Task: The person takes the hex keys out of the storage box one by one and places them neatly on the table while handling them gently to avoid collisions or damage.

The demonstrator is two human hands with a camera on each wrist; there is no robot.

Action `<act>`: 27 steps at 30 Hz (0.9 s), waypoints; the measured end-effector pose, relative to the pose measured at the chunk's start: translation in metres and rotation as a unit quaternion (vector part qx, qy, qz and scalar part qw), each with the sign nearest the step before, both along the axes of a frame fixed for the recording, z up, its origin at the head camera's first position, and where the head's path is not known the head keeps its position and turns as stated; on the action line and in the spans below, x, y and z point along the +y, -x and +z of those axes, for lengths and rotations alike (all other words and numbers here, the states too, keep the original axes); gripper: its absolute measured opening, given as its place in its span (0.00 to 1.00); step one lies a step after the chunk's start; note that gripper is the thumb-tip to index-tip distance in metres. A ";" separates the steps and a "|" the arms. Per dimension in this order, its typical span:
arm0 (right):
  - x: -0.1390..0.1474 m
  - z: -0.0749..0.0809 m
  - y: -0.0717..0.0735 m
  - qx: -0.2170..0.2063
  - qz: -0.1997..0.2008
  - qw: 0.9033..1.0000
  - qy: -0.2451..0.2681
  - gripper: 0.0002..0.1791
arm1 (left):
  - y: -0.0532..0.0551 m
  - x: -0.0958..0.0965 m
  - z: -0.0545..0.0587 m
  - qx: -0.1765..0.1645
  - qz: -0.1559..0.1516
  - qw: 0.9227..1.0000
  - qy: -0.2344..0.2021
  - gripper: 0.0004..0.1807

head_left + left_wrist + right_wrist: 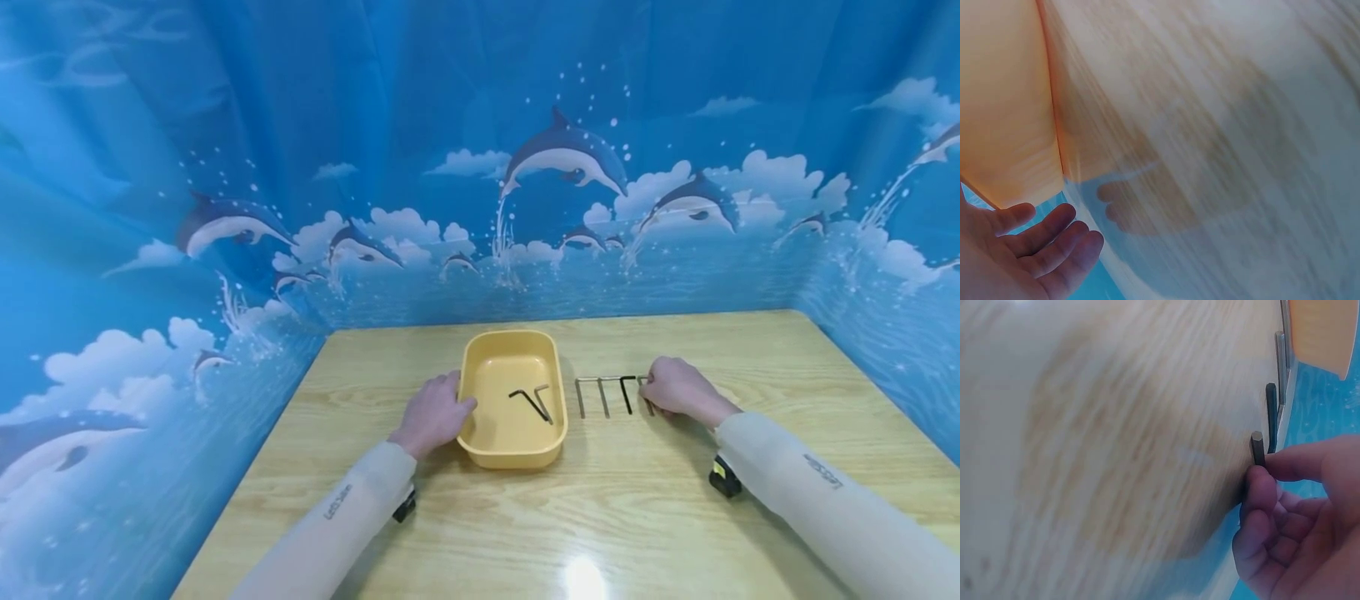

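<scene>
Pinches with the right hand [678, 387], between thumb and index finger, a thin hex key [1258, 449] at the right end of a short row on the bench [637, 500]. Cannot tell whether lifted or lying flat. Seems to be metal: probably light, stiff and not fragile, but perhaps slippery because of the smooth, narrow sides. Likely to turn between the fingertips if pinched only at the tip; better to take hold close to the bend, or across the middle of the long arm.

With the left hand [431, 414], holds the left rim of the yellow tub [517, 460], thumb over the rim and other fingers outside. Looks like thin plastic, so easy to push and useful to steady. Contains a black bent key [534, 406] and a grey bent key [543, 402], near the right wall.

Between tub and right hand, in the same row: two silvery keys [581, 400] and one dark key [626, 396]. For any move toward the tub, advisable to pass above these and above the right rim. Near the far edge of the bench, with the blue curtain [450, 292] just behind, less room; toward the right edge and the near side, much more.
</scene>
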State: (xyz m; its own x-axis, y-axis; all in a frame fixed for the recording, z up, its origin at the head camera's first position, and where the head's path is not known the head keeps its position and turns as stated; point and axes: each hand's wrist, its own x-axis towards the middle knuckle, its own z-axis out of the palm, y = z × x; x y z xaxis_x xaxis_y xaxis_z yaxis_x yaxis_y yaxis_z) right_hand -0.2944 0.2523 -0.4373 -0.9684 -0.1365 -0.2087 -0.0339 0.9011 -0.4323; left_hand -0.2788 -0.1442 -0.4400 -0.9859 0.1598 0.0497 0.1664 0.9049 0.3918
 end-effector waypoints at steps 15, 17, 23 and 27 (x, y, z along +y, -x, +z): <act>0.001 0.005 -0.002 0.007 0.003 1.000 -0.001 0.22 | 0.002 0.003 0.004 0.005 -0.007 1.000 0.003 0.34; 0.001 0.004 -0.003 0.005 0.001 1.000 0.001 0.22 | 0.002 0.003 0.003 0.002 -0.006 1.000 0.003 0.35; 0.001 0.006 -0.003 -0.002 -0.002 1.000 0.000 0.25 | 0.000 0.002 0.001 0.002 -0.006 1.000 -0.002 0.34; -0.002 0.016 -0.003 0.000 -0.001 1.000 -0.007 0.25 | -0.002 0.000 0.000 0.003 -0.007 1.000 -0.004 0.34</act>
